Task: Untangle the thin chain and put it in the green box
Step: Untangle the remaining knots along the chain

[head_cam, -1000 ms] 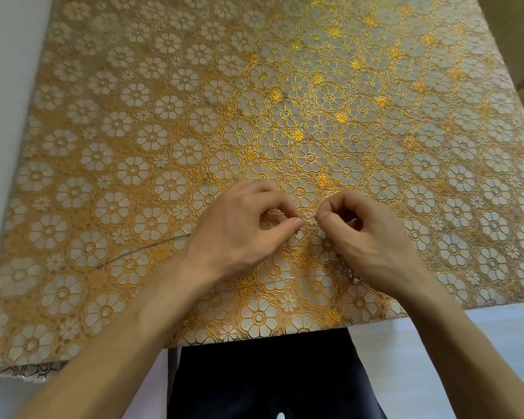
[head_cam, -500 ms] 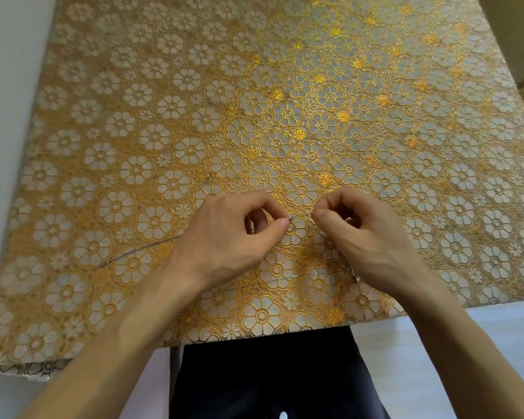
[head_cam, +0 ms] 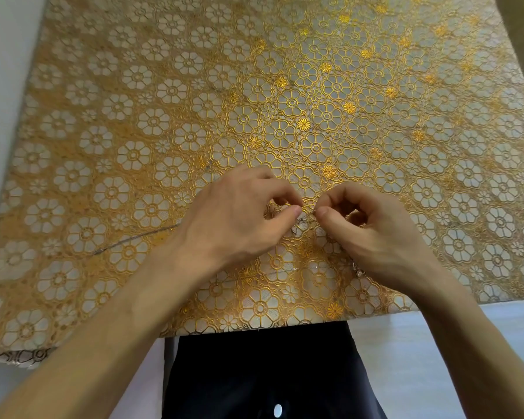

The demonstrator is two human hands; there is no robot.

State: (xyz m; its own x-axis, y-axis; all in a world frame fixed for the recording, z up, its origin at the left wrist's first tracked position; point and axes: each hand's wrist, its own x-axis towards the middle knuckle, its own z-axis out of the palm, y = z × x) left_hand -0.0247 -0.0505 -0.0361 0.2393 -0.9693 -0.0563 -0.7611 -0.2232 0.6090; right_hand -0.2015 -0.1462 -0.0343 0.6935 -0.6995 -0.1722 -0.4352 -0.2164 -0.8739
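A thin silver chain point(head_cam: 300, 222) lies on the gold flower-patterned tablecloth point(head_cam: 254, 101), with a small knot of links between my two hands. My left hand point(head_cam: 236, 219) pinches the chain between thumb and forefinger on the left side of the knot. My right hand point(head_cam: 372, 234) pinches it on the right side, fingertips a few centimetres from the left ones. One strand of the chain runs out to the left from under my left hand, and another bit shows below my right wrist. No green box is in view.
The table's front edge point(head_cam: 270, 326) runs just below my wrists, with my dark clothing under it. A pale wall stands along the left side of the table. The cloth's corner hangs over at the lower left.
Both hands stayed at the same spot over the knot. The fingertips shifted slightly, and a short stretch of chain shows between them now.
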